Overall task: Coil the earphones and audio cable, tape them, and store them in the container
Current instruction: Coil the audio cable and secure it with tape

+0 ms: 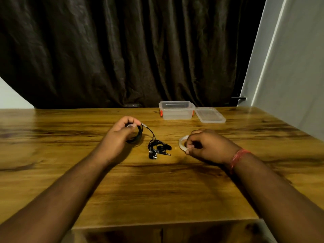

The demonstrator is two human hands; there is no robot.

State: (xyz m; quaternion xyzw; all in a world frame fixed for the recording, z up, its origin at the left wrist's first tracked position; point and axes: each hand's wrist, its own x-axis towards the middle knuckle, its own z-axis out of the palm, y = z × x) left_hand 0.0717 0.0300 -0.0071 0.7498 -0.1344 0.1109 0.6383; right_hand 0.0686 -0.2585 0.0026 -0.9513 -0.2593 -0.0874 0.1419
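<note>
- Head view, left side: the left hand (121, 133) is raised just above the bench (52, 172), its fingers (129, 124) curled closed around a black coiled cable (137, 135). Pinching the loops together keeps the coil from springing open until it can be taped. Whether this coil is the audio cable or part of the earphones cannot be told; a thin lead runs from it down to the bundle beside it.
- Head view, centre: the earphones (156, 149) lie in a loose bundle on the bench between the two hands, with a jack plug (166, 153) pointing right. They sit within easy reach of either hand, apparently awaiting their own turn.
- Head view, right side: the right hand (205, 145) rests on the bench, fingers (188, 146) closed on a pale tape roll (182, 143), seemingly feeling for the free end. This division of labour suits the step judged to be in hand, securing the coil.
- Head view, far edge: the clear container (177, 110) stands open near the back of the bench, with its lid (210, 115) lying just beside it on the right. Both are set well apart from the hands, leaving the working area free; nothing appears to be stored inside yet.
</note>
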